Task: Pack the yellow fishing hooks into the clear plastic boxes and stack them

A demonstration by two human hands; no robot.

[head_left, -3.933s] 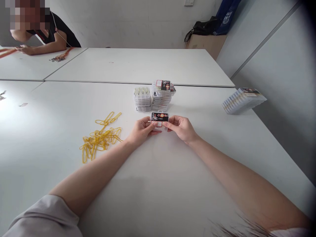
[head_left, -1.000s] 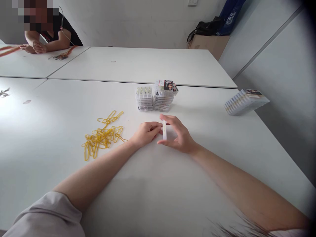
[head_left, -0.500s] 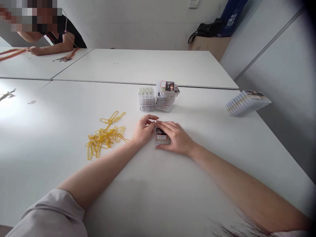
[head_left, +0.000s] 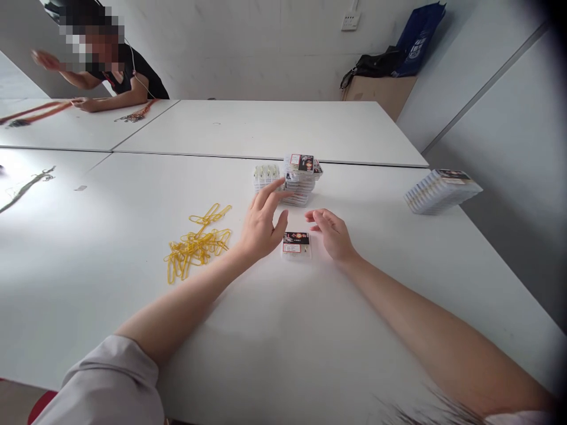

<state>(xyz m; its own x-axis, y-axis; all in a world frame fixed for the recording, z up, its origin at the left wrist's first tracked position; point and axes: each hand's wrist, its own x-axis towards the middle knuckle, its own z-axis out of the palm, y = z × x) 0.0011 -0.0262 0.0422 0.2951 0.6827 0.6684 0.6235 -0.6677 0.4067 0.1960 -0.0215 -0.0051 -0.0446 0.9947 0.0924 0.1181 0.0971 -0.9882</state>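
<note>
So both forearms are angling in over the white bench [head_left: 310, 342], left sleeve [head_left: 113, 378] bunching around the elbow. The left hand [head_left: 263, 224] is hanging palm-down with its fingers pointing at the left stack [head_left: 266, 172] and right stack [head_left: 301, 184] of clear boxes. Its grip is spreading loose, thumb sticking out; can't tell if the fingertips are touching either stack. The right hand [head_left: 333, 235] is hovering just beside the single box [head_left: 296, 243], grip half-opening, fingers loosely curling. That box is lying label-up on the bench, between both hands.
</note>
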